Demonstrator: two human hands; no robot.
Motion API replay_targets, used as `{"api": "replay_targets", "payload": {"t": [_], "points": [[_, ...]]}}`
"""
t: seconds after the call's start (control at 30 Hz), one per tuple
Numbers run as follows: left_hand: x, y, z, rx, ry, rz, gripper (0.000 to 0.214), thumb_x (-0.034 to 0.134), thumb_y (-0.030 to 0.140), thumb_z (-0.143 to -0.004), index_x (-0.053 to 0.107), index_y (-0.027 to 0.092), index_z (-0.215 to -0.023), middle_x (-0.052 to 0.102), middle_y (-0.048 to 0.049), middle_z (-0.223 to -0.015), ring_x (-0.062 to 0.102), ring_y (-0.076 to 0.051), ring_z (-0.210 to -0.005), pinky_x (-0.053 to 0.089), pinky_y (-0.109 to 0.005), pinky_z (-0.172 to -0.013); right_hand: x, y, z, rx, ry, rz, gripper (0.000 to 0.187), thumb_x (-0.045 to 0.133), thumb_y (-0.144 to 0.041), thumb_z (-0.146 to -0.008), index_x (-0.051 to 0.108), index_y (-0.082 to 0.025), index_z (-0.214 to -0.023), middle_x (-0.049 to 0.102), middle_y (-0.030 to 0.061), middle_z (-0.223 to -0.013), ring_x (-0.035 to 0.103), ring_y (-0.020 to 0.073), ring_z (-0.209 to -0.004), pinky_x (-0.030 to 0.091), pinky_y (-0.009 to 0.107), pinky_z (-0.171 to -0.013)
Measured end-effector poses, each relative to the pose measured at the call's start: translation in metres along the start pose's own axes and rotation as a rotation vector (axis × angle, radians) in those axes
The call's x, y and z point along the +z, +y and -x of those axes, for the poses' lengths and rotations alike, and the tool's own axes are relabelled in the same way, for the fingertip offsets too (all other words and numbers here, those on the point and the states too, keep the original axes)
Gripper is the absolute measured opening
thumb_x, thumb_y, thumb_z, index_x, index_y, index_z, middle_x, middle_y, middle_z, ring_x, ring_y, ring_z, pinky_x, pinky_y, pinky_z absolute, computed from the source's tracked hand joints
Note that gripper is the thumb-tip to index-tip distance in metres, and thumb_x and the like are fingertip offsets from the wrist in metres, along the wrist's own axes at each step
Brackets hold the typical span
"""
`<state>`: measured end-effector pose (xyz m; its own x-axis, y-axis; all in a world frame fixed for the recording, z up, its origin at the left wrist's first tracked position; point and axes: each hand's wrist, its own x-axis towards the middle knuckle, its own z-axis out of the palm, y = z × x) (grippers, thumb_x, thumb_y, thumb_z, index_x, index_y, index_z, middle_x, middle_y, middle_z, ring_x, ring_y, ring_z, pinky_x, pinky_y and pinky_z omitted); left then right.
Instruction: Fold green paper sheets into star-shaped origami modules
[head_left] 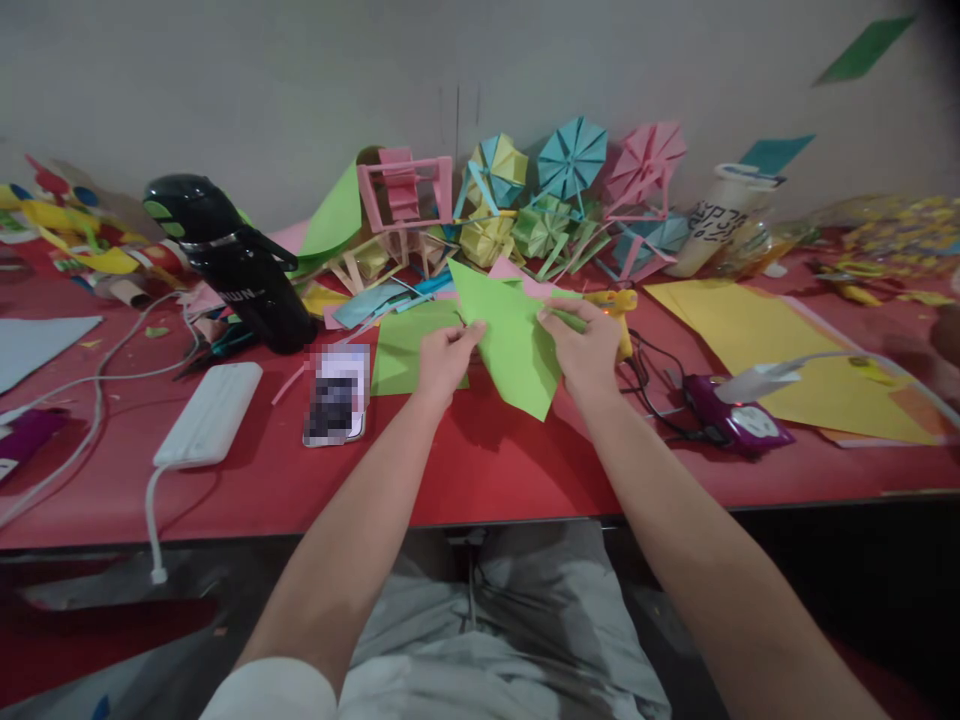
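Note:
A light green sheet of paper point(510, 335), folded to a pointed shape, is held up above the red table point(487, 460) between both hands. My left hand point(444, 360) pinches its left edge with closed fingers. My right hand point(589, 345) grips its right edge, fingers closed round the paper. Another green sheet point(401, 350) lies flat on the table just behind my left hand. A yellow glue gun point(619, 305) lies right behind my right hand.
A black bottle point(232, 260) lies at the left, a white power bank point(210, 410) and a phone point(337, 395) in front of it. Folded paper fans and pinwheels point(570, 160) line the wall. Yellow sheets point(780, 345) and a purple device point(739, 420) lie at the right.

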<state>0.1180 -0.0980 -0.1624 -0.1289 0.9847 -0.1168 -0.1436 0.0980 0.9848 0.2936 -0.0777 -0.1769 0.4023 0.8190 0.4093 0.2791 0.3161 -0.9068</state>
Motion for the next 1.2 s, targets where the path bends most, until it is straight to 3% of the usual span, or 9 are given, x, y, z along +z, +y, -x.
{"api": "replay_targets", "payload": {"t": [0.1,0.2,0.4,0.6,0.8,0.93,1.07,1.2], "points": [[0.001,-0.002,-0.001,-0.028,-0.046,-0.016,0.042,0.082,0.053,-0.073,0.062,0.018,-0.061,0.063,-0.0034,-0.062,0.063,-0.016,-0.059,0.056,-0.031,-0.062,0.0,0.0,-0.001,0.012,0.004,-0.018,0.025,0.074,-0.034,-0.073,0.078,-0.02,-0.092,0.078,0.006,-0.092,0.073,0.0251,-0.092,0.06,0.042,-0.084],[0.001,-0.003,-0.001,-0.013,-0.095,-0.024,0.04,0.088,0.049,-0.067,0.063,0.018,-0.062,0.064,-0.0028,-0.064,0.064,-0.016,-0.061,0.056,-0.031,-0.064,-0.001,0.0,-0.002,0.01,0.026,-0.054,0.023,0.074,-0.033,-0.072,0.077,-0.02,-0.091,0.078,0.0062,-0.094,0.073,0.0246,-0.091,0.059,0.042,-0.085],[0.0,-0.002,0.0,0.016,-0.047,-0.013,0.04,0.086,0.049,-0.07,0.063,0.019,-0.059,0.062,-0.0024,-0.058,0.064,-0.016,-0.062,0.054,-0.029,-0.061,-0.002,-0.006,-0.002,0.029,0.028,-0.067,0.021,0.075,-0.032,-0.073,0.077,-0.022,-0.091,0.077,0.0076,-0.099,0.073,0.0255,-0.095,0.059,0.041,-0.086],[0.003,0.0,0.004,-0.041,-0.184,0.043,0.033,0.091,0.04,-0.064,0.068,0.016,-0.067,0.07,-0.0043,-0.071,0.066,-0.015,-0.065,0.057,-0.03,-0.067,-0.004,-0.004,-0.005,0.01,0.074,-0.087,0.022,0.073,-0.035,-0.073,0.075,-0.021,-0.09,0.077,0.0073,-0.097,0.073,0.0263,-0.097,0.059,0.041,-0.084],[0.002,-0.006,0.001,0.028,-0.101,-0.053,0.034,0.087,0.042,-0.07,0.064,0.018,-0.06,0.064,-0.002,-0.06,0.063,-0.014,-0.059,0.055,-0.028,-0.061,-0.003,-0.005,-0.005,-0.008,0.082,-0.103,0.02,0.073,-0.033,-0.073,0.075,-0.022,-0.089,0.077,0.0072,-0.097,0.073,0.0259,-0.097,0.06,0.04,-0.084],[0.003,-0.005,0.005,-0.029,-0.163,-0.063,0.04,0.085,0.049,-0.072,0.063,0.018,-0.058,0.064,-0.0034,-0.059,0.062,-0.015,-0.056,0.055,-0.03,-0.06,-0.004,-0.005,-0.006,0.03,0.107,-0.105,0.021,0.074,-0.033,-0.073,0.075,-0.02,-0.09,0.077,0.0079,-0.093,0.073,0.0251,-0.092,0.06,0.039,-0.081],[0.006,-0.003,0.01,-0.014,-0.24,-0.042,0.033,0.091,0.035,-0.066,0.064,0.017,-0.063,0.065,-0.0021,-0.064,0.062,-0.013,-0.06,0.056,-0.029,-0.064,-0.006,-0.001,-0.01,0.048,0.144,-0.093,0.023,0.073,-0.034,-0.073,0.074,-0.021,-0.092,0.075,0.0064,-0.087,0.073,0.0242,-0.084,0.06,0.04,-0.077],[0.007,-0.001,0.01,-0.025,-0.188,-0.033,0.026,0.087,0.026,-0.073,0.064,0.016,-0.065,0.066,-0.0023,-0.065,0.061,-0.012,-0.058,0.054,-0.027,-0.06,-0.008,0.005,-0.014,0.015,0.134,-0.065,0.023,0.071,-0.036,-0.077,0.074,-0.021,-0.094,0.075,0.0067,-0.087,0.072,0.0238,-0.082,0.06,0.041,-0.076]]}}
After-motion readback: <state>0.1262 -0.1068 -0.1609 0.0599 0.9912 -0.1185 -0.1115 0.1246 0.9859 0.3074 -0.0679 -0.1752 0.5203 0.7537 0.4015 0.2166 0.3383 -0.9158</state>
